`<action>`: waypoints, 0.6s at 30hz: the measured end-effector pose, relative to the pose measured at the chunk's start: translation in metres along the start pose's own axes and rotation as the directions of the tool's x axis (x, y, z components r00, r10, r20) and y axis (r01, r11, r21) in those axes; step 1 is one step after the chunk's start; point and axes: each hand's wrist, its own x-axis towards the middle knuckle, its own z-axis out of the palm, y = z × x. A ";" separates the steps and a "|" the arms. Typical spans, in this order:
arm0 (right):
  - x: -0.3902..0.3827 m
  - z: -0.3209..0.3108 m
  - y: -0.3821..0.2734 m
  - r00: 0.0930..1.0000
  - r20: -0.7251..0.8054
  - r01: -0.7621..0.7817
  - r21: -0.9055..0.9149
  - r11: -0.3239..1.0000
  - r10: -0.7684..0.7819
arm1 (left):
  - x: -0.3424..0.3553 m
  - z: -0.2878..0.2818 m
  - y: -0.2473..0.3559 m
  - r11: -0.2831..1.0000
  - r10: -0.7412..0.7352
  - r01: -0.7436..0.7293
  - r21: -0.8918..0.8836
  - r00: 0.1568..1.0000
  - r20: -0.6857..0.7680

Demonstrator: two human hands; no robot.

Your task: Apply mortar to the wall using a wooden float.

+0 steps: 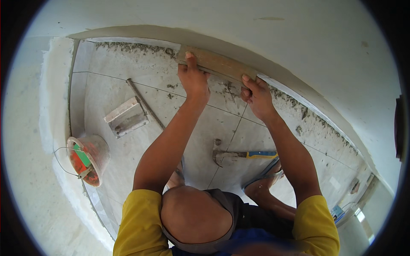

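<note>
And there's the long, flat, tan-brown board [222, 64], right up along the foot of the pale wall [273, 36], your two hands at its ends! Your left hand [194, 80] grips the left part, thumb pressed on the face; your right hand [259, 97] grips the right end, thumb up on it too. Grey mortar crumbs [136, 48] litter the light-grey tiled floor [192, 141] either side. Nearer you, a claw hammer with a blue-and-yellow handle [232, 154] lies across the tiles, head leftward. Out left, a thin, straight grey bar [143, 101] slants beside a rectangular metal trowel with a pale block handle [127, 118], and beyond, a mortar-smeared, orange-lined bucket [101, 149] tilts over.
</note>
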 end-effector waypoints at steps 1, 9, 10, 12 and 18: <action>-0.001 0.002 -0.001 0.999 -0.038 -0.003 -0.013 1.000 0.003 | -0.002 0.002 -0.001 1.000 -0.015 0.015 0.018 1.000 -0.014; 0.015 0.042 0.005 0.999 0.009 -0.038 -0.052 0.998 0.039 | 0.018 -0.008 0.024 0.995 0.074 -0.062 0.078 0.984 -0.160; 0.023 0.055 0.008 0.999 0.038 -0.008 -0.069 0.998 0.011 | 0.030 -0.018 0.038 0.997 0.068 -0.065 0.032 0.994 -0.083; 0.030 0.063 0.006 0.999 0.003 -0.032 -0.051 0.998 0.032 | 0.043 -0.025 0.046 0.998 0.053 -0.054 -0.033 0.998 -0.022; 0.021 0.050 0.006 0.998 -0.045 -0.053 -0.019 0.998 0.052 | 0.029 -0.019 0.030 0.993 0.018 -0.003 0.114 0.992 -0.125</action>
